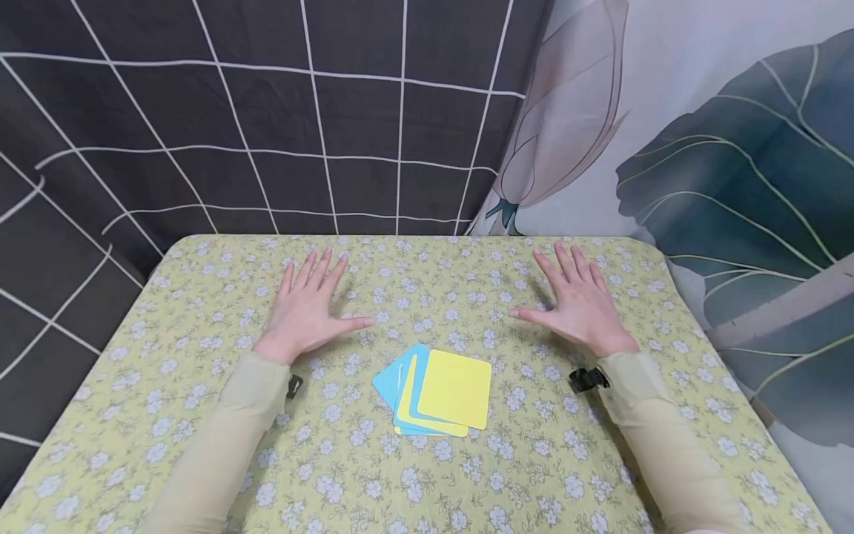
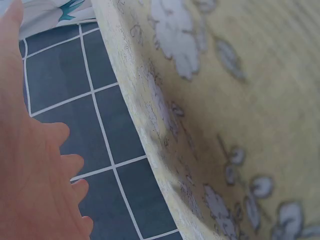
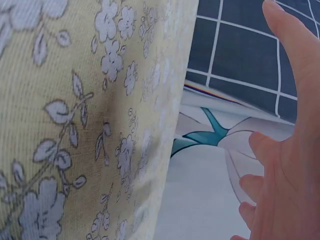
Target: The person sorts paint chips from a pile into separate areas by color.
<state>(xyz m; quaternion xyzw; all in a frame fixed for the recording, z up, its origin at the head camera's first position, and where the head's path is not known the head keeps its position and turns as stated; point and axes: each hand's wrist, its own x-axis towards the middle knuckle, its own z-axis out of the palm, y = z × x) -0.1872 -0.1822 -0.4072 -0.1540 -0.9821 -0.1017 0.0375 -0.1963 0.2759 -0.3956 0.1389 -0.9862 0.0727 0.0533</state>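
Several square cards lie overlapping in a loose fan on the cloth, nearer the front than both hands. A yellow card (image 1: 455, 389) is on top, and the corners of a blue card (image 1: 390, 382) and others stick out beneath it to the left. My left hand (image 1: 308, 308), fingers spread and thumb pointing inward, is to the left of the cards and apart from them. On the other side, my right hand (image 1: 579, 304) mirrors it, also spread and holding nothing. Both wrist views show the hands with bare palms; the cards are out of sight there.
A yellow floral cloth (image 1: 220, 326) covers the table. Behind it hangs a dark curtain with a white grid (image 1: 267, 111). At the right is a pale curtain with large leaves (image 1: 754, 170). Black buckles (image 1: 588, 380) show at the wrists.
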